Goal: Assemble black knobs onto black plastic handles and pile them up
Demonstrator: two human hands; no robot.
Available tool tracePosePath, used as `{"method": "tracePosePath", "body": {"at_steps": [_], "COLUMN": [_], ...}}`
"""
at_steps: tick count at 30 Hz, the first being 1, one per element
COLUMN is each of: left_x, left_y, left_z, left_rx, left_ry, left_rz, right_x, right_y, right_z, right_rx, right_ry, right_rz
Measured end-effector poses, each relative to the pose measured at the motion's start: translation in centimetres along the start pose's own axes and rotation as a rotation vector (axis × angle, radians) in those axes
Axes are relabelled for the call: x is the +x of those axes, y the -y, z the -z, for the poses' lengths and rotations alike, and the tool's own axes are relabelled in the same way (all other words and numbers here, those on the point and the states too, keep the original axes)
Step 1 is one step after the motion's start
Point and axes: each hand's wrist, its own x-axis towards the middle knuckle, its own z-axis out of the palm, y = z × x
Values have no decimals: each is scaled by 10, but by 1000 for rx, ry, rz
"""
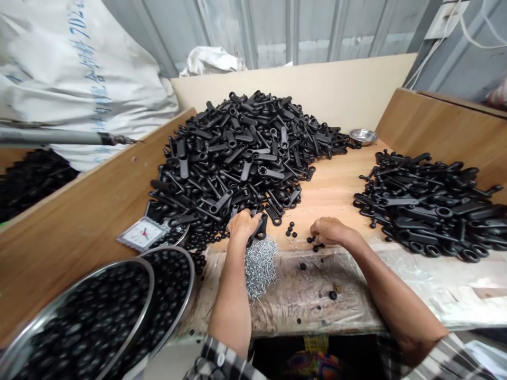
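Note:
My left hand (pixel 243 222) is closed around a black plastic lever piece (pixel 261 227) at the near edge of a big heap of black lever parts (pixel 245 153). Just below that hand lies a small pile of shiny metal screws (pixel 259 265). My right hand (pixel 330 231) rests on the wooden table (pixel 328 184), fingers curled in a pinch over a few small black round caps (pixel 315 244); what the fingers hold is too small to make out. More loose caps (pixel 291 229) lie between the two hands.
A second heap of black levers (pixel 431 208) fills the right side. Two metal bowls of black round caps (pixel 99 316) stand at the near left, beside a small square clock (pixel 142 234). A small steel dish (pixel 363 136) sits at the back. Wooden walls (pixel 79 211) enclose the table.

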Motion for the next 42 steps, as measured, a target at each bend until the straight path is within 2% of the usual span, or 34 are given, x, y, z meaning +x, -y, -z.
{"method": "tracePosePath", "body": {"at_steps": [4,8,14,17,20,23,26,29,35,40,42], "left_x": [-7,-4,1,0,-1,-3,-9,-18,-40,-52,-55], "left_y": [5,5,3,7,8,2,-12,-29,-59,-70,-73], "left_z": [10,6,0,1,0,-4,-7,-10,-24,-34,-37], "left_rx": [97,166,110,-80,-466,-706,-770,-861,-1243,-1261,-1340], "left_ry": [92,208,192,116,54,77,151,214,263,195,239], "left_rz": [-56,-71,-111,-161,-313,-432,-501,-522,-354,-405,-419], "right_x": [-1,3,12,9,4,1,0,-1,-3,-4,-4], "right_y": [3,3,-5,-12,-16,-19,-19,-19,-16,-7,-2], "right_z": [0,-6,-14,-9,-4,-2,-1,1,4,5,5], "right_rx": [6,1,87,261,794,1299,1579,1714,1747,1743,1742], "right_ry": [-6,-45,-105,-178,-285,-348,-354,-343,-345,-426,-436], "right_rz": [-26,23,39,61,139,251,362,411,417,389,388]}}
